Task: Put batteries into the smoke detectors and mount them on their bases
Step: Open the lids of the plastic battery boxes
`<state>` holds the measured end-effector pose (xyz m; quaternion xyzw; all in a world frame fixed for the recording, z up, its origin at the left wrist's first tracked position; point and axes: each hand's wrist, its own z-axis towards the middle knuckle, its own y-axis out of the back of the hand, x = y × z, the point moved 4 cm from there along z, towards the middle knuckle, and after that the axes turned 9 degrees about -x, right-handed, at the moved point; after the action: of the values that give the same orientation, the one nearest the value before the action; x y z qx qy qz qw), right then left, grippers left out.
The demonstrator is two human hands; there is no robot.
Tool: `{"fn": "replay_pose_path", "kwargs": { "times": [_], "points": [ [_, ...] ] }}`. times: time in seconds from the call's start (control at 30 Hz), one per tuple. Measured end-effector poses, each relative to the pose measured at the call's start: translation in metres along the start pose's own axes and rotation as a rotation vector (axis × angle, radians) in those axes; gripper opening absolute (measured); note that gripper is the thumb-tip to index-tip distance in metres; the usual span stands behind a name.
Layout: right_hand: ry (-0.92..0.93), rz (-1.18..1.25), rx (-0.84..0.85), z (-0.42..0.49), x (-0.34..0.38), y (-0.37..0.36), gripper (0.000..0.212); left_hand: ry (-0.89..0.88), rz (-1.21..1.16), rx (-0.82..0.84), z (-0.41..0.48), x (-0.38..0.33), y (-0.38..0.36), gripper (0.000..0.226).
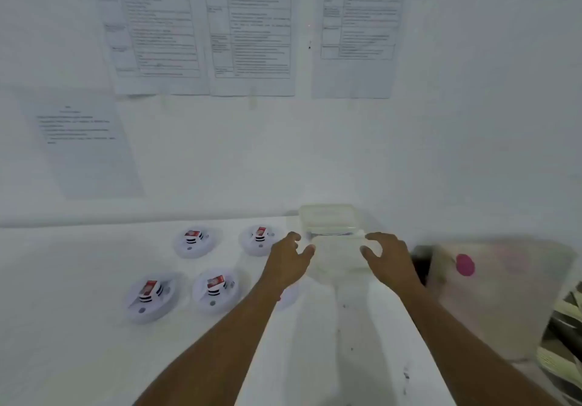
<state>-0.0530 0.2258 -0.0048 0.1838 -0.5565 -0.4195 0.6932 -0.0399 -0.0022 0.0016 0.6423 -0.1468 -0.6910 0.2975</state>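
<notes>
Several white round smoke detectors lie back side up on the white table, each with a red-labelled battery in it: one at the back left [193, 241], one at the back middle [259, 239], one at the front left [151, 295], one beside it [215, 289]. Another is mostly hidden behind my left forearm. A translucent plastic box [338, 257] with its lid raised stands against the wall. My left hand [288, 259] grips its left side and my right hand [389, 256] grips its right side. What lies in the box is blurred.
A large translucent bin [504, 295] with a pink round sticker stands at the table's right end. Printed sheets [252, 27] are taped on the wall behind. Pale stacked items [563, 336] show at the far right edge.
</notes>
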Motion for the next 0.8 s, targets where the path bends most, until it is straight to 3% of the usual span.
{"fn": "replay_pose_path", "kwargs": {
  "times": [0.13,0.37,0.53,0.67,0.8],
  "points": [
    [-0.122,0.161,0.078,-0.004,-0.009,-0.007,0.051,0.112,-0.049,0.004,0.002,-0.007,-0.028,0.053],
    [-0.296,0.332,0.071,0.003,-0.036,-0.007,0.043,0.217,-0.095,-0.111,-0.001,-0.005,-0.053,0.031],
    [-0.336,0.395,0.103,-0.004,-0.044,-0.016,0.025,0.229,-0.058,-0.128,-0.009,0.003,-0.057,0.033],
    [-0.35,0.411,0.109,-0.001,-0.045,-0.021,0.028,0.207,0.004,-0.077,-0.008,0.004,-0.06,0.036],
    [-0.366,0.373,0.141,0.004,-0.047,-0.027,0.032,0.137,0.076,-0.137,-0.003,0.005,-0.06,0.034]
  ]
}}
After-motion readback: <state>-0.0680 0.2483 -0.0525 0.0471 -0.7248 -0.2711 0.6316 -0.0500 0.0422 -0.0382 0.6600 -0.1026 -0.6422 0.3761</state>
